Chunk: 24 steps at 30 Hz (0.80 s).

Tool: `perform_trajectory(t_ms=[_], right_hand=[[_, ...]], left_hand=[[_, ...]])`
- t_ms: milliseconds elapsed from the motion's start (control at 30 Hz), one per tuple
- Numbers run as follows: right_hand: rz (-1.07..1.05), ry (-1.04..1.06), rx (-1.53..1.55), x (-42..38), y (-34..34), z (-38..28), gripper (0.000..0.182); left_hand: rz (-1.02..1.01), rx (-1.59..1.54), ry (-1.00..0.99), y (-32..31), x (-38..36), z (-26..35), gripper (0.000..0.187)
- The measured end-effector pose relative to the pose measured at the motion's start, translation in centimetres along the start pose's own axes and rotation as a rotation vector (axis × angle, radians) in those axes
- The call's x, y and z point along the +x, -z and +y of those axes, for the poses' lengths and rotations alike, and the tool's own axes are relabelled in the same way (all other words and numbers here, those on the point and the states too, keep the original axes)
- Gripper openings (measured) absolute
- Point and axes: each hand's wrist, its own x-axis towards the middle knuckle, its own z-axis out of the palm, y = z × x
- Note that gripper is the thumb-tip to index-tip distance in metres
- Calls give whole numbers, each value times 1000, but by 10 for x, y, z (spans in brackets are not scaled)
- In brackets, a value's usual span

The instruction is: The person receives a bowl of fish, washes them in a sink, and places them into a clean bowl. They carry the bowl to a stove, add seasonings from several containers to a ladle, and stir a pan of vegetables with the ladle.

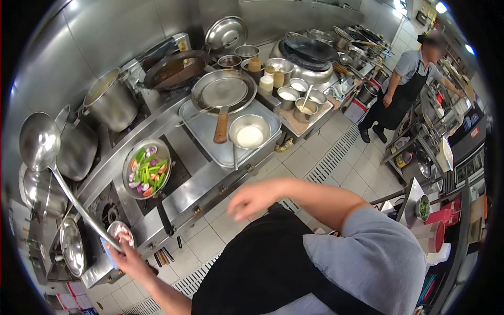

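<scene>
My left hand is shut on the end of a long steel ladle, whose empty bowl is raised at the far left above the stove. Right beside that hand sits a small bowl with pinkish pieces. My right hand is blurred in the air in front of my black apron, fingers loosely curled and holding nothing. A wok with cut green, red and purple vegetables rests on the burner between my two hands.
A steel tray carries a wood-handled pan and a bowl of white liquid. Seasoning tubs, a stockpot and more woks line the range. A co-worker in a dark apron stands at far right.
</scene>
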Motion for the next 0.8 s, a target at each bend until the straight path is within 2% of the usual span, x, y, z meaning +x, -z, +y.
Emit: perform_trajectory(t_ms=[33, 67, 100, 133, 233, 300, 333, 400, 433, 500, 567, 600, 633, 700, 767, 800], right_hand=[[49, -31, 220, -34, 19, 20, 30], [143, -107, 314, -70, 38, 28, 27], [359, -116, 404, -104, 53, 44, 18], [603, -121, 490, -131, 68, 56, 15], [1279, -83, 581, -197, 125, 123, 10], [1547, -141, 551, -233, 171, 171, 15], [1549, -134, 562, -243, 195, 195, 15], [1711, -319, 459, -261, 240, 246, 18], [1701, -323, 477, -266, 263, 273, 18], [1719, -451, 275, -262, 295, 327, 21], [1661, -522, 329, -254, 321, 360, 27], [1609, -584, 359, -250, 331, 371, 33], [1586, -588, 370, -248, 339, 372, 33], [1347, -477, 853, -247, 349, 373, 40], [1258, -408, 852, -246, 339, 370, 35], [1167, -411, 511, -253, 330, 350, 33]], left_hand=[[37, 67, -79, 5, 10, -15, 13], [12, 62, -57, 2, 7, -1, 13], [-14, 60, -34, 2, 6, 20, 14], [-90, 22, 78, 9, 9, 28, 14], [-255, 0, -110, -7, 8, 71, 18], [-254, 94, -151, -52, -12, 134, 20], [-273, 134, -138, -65, -7, 144, 21], [-294, 176, -156, -111, -29, 164, 20], [-315, 214, -160, -135, -41, 178, 18], [-305, 287, -61, -183, -62, 200, 14], [-393, 447, -241, -218, -73, 208, 14], [-475, 552, -171, -236, -78, 227, 14], [-525, 737, -233, -260, -90, 248, 16], [-571, 796, -236, -292, -108, 262, 19], [-587, 804, -160, -313, -122, 274, 22], [-664, 869, -293, -320, -124, 272, 26]])
